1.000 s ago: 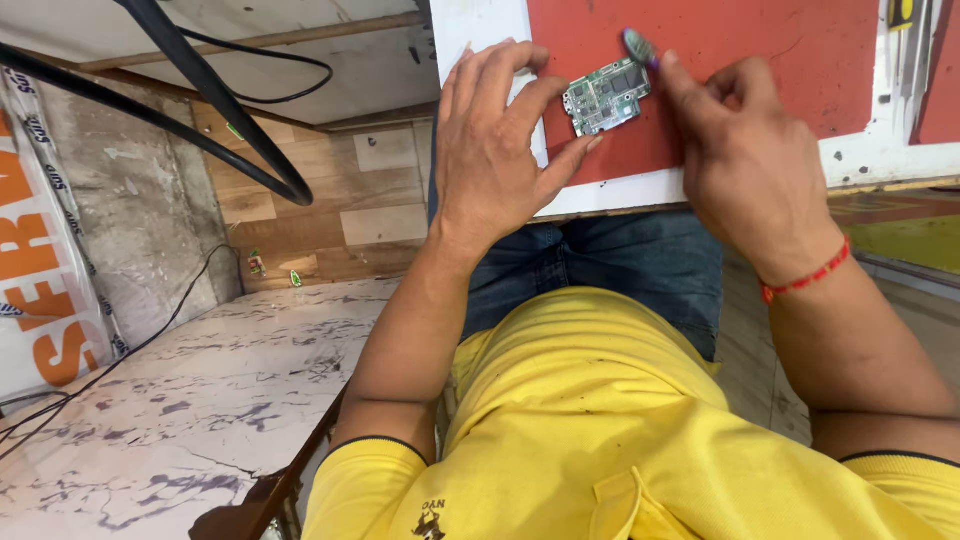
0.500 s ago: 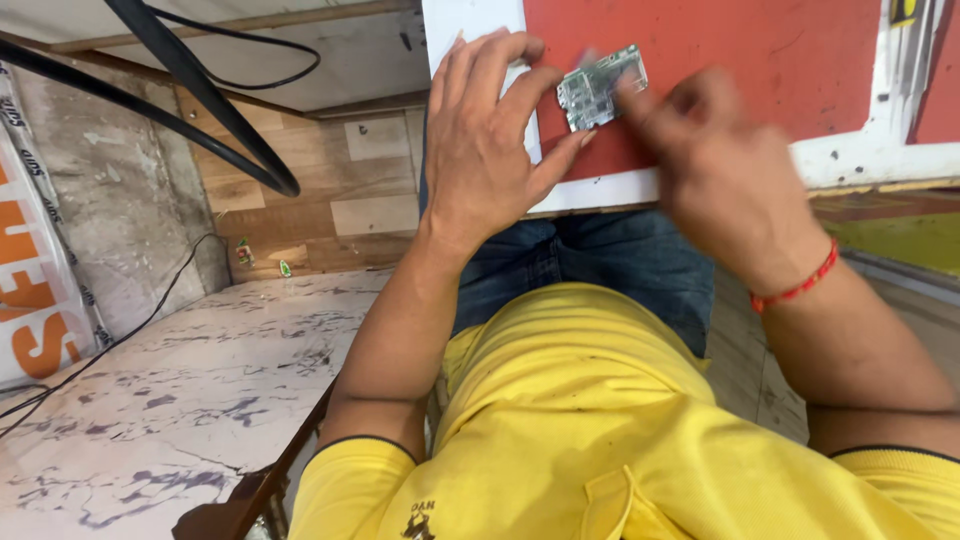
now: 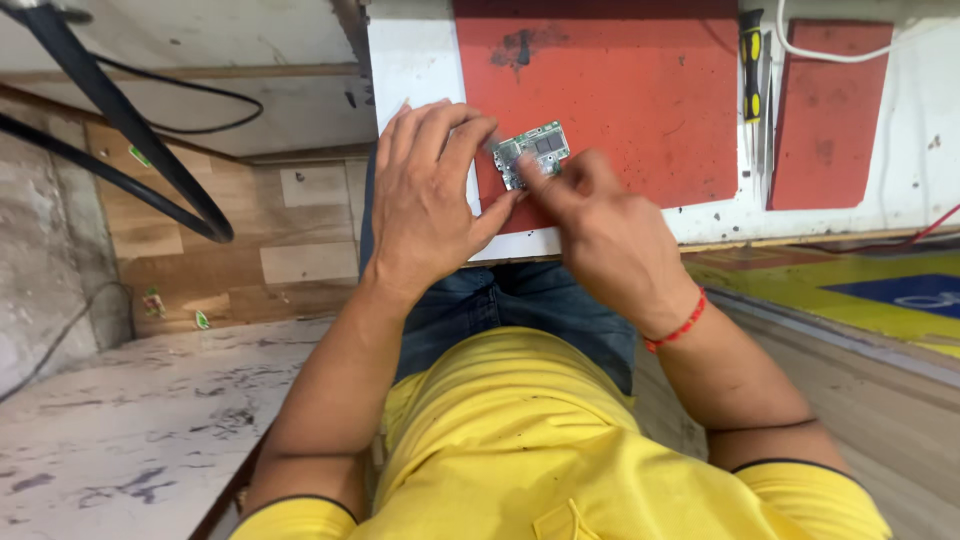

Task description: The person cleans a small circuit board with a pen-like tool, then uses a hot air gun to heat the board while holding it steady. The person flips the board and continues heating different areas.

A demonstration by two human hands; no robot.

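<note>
White surface (image 3: 420,70) carries a red mat (image 3: 620,100). On it, a small green circuit board (image 3: 535,150) lies between both hands. Left hand (image 3: 425,205) steadies its left edge with spread fingers; right hand (image 3: 600,225) presses one fingertip on top.

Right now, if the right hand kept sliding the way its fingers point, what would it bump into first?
The right hand points up and left, with a fingertip already on the small green circuit board. Beyond that come the left hand's fingers, which steady the board on the red mat.
</note>
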